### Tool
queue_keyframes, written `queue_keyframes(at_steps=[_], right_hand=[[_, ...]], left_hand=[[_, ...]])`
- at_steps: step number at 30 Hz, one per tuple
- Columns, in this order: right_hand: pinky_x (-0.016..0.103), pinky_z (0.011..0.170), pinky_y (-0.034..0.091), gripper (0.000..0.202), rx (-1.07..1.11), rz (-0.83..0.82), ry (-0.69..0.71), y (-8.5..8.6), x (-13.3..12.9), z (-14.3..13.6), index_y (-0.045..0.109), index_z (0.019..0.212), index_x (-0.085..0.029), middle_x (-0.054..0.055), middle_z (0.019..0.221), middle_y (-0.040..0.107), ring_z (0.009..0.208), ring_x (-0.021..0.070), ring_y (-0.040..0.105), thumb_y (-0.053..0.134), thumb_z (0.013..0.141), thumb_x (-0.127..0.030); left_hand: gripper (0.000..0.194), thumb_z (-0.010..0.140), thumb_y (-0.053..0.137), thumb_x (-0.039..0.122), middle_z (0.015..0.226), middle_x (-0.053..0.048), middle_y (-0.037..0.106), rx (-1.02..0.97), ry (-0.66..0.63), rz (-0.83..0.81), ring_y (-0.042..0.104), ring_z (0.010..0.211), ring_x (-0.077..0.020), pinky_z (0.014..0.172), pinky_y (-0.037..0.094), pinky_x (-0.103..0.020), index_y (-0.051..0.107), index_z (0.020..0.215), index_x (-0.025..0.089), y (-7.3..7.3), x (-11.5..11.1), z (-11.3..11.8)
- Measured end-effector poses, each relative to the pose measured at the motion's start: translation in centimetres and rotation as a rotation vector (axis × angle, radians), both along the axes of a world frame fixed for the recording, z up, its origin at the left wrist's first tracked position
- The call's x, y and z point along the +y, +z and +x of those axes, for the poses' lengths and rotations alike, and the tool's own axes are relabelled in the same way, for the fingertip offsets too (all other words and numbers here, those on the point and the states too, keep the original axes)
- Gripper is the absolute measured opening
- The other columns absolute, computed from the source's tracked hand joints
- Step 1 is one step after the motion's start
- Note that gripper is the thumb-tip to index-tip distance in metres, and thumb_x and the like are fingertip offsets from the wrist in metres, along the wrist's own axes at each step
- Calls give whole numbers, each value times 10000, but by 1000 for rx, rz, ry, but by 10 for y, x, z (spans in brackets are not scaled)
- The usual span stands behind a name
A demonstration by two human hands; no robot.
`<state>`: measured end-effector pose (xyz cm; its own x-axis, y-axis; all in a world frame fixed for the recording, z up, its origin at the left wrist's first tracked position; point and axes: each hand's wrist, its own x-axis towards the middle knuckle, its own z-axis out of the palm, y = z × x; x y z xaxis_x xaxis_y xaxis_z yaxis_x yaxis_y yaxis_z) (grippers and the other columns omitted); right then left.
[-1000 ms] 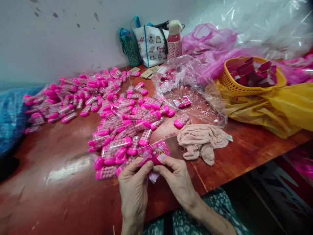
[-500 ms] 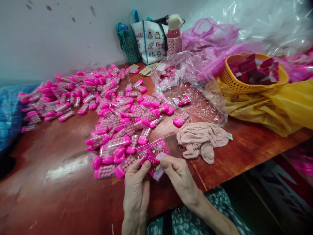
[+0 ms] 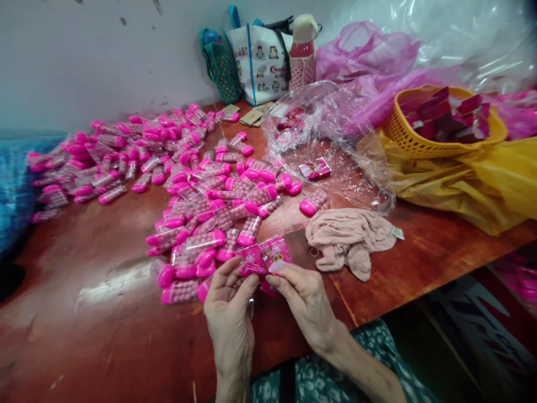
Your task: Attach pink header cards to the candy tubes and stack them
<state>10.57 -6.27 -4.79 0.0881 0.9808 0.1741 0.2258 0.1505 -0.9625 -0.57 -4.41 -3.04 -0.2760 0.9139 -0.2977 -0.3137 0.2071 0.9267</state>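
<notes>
Near the table's front edge, my left hand (image 3: 232, 302) grips the left part of a pink printed card packet (image 3: 254, 260) between thumb and fingers. My right hand (image 3: 302, 299) pinches the same packet at its right side, close to the left thumb. Another printed panel (image 3: 276, 252) shows just behind the fingertips; whether it is joined to the packet I cannot tell. Clear tubes with pink caps and pink balls (image 3: 197, 240) lie in a pile beyond and left of my hands. A beige cloth (image 3: 352, 238) is crumpled to the right.
A clear plastic bag (image 3: 356, 179) lies behind the cloth, with a small pink box (image 3: 315, 169) at it. On yellow plastic (image 3: 461, 190) sits a yellow basket (image 3: 436, 150) of dark pink pieces. A white bag (image 3: 262, 70) and bottle (image 3: 302, 61) stand at the back.
My left hand has shifted slightly left and its fingers have spread a little. The pink packet between my hands now lies flatter and faces the camera more. The view has shifted slightly.
</notes>
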Motion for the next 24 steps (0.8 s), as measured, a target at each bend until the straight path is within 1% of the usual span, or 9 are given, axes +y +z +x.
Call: queue_keyframes(at_steps=[2,4,6,9,12,14,18,21,24], right_hand=[[252,618,446,286,-29,31,3,0,0,1,648,722,-158,43,731,633,655,149,562,466,910,-274],[263,632,449,283,-61,53,14,-1,1,2,652,747,-158,48,733,631,670,159,570,455,916,-272],[266,618,446,297,-91,65,35,-1,1,2,649,749,-153,48,709,616,661,164,566,442,921,-277],[274,607,453,323,-124,71,51,-2,0,1,657,786,-143,53,695,606,657,172,562,415,929,-304],[295,664,482,295,-141,86,8,-4,0,-1,646,990,-129,80,786,633,737,193,586,438,917,-325],[295,693,489,259,-105,97,-14,-5,0,-1,630,1046,-135,83,831,640,778,194,594,501,891,-298],[264,684,486,91,68,84,-38,-2,0,-1,676,854,-161,51,797,644,748,165,605,587,835,-163],[257,689,482,80,193,38,-63,-1,0,-1,683,820,-178,32,780,654,745,158,611,630,794,-124],[247,671,471,67,310,-17,-68,-3,1,-1,684,773,-190,13,744,652,725,152,605,669,759,-126]], left_hand=[[255,606,753,137,716,34,661,98,-17,59,589,587,-80,571,475,-177,650,832,192,-2,0,-5],[167,619,744,128,741,30,655,190,-57,129,600,671,-91,633,482,-178,647,745,180,-4,-1,-11],[152,623,740,115,782,24,654,253,-91,170,603,740,-99,677,483,-174,645,724,177,-5,-1,-17],[196,640,734,126,766,21,659,268,-124,129,611,700,-101,623,492,-168,640,800,188,-5,-2,-20],[236,640,741,144,723,31,657,266,-115,81,598,601,-89,535,483,-156,624,837,199,-5,-2,-19],[236,636,747,149,704,39,648,275,-94,84,585,575,-79,512,474,-145,621,829,200,-6,-2,-19],[224,621,758,145,706,38,641,298,-79,120,590,608,-81,539,480,-143,629,797,194,-11,-4,-21],[225,624,756,145,705,40,640,324,-85,145,592,617,-88,545,486,-154,637,805,205,-13,-6,-23],[223,618,756,126,711,41,642,394,-86,225,588,626,-86,553,485,-148,653,797,211,-14,-7,-25]])
